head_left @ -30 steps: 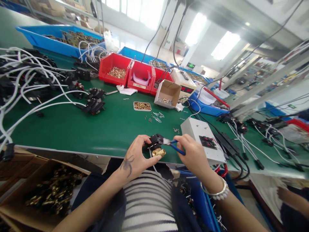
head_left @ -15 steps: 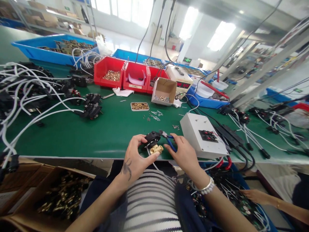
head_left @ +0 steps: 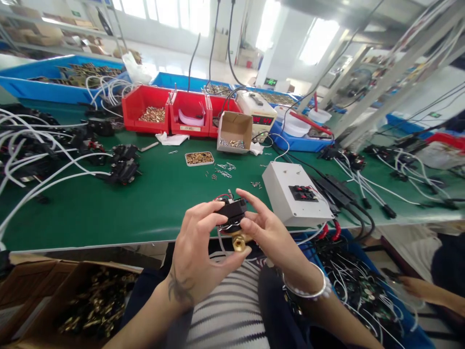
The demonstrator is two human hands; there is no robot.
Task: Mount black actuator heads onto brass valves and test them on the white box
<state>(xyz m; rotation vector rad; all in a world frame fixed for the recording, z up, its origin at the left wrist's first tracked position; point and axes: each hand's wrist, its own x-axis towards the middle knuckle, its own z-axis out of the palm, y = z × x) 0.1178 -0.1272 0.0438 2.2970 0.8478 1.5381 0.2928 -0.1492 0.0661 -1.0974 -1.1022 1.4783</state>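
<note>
Just above the table's front edge, both of my hands hold a brass valve (head_left: 239, 243) fitted with a black actuator housing (head_left: 232, 209). My left hand (head_left: 203, 237) wraps its fingers over the housing's left side, its thumb under the brass body. My right hand (head_left: 269, 230) presses its thumb on the housing's right side, forefinger raised behind. A bent wire clip shows between housing and valve, and a bit of red wire on top. The brass opening faces me. A white cable hangs below. The blue-handled pliers are not visible.
On the green table (head_left: 160, 203) lie loose wire clips (head_left: 225, 169), small screws (head_left: 255, 184) and a tray of brass bits (head_left: 199, 158). A grey box (head_left: 286, 198) stands right; cabled black units (head_left: 123, 165) lie left. Red bins (head_left: 145, 128) stand behind. Another person's hand (head_left: 417, 287) is far right.
The valve has been turned so its brass opening faces me and the housing's side shows. My right hand has moved onto the housing; the pliers have gone from sight. The view has shifted.
</note>
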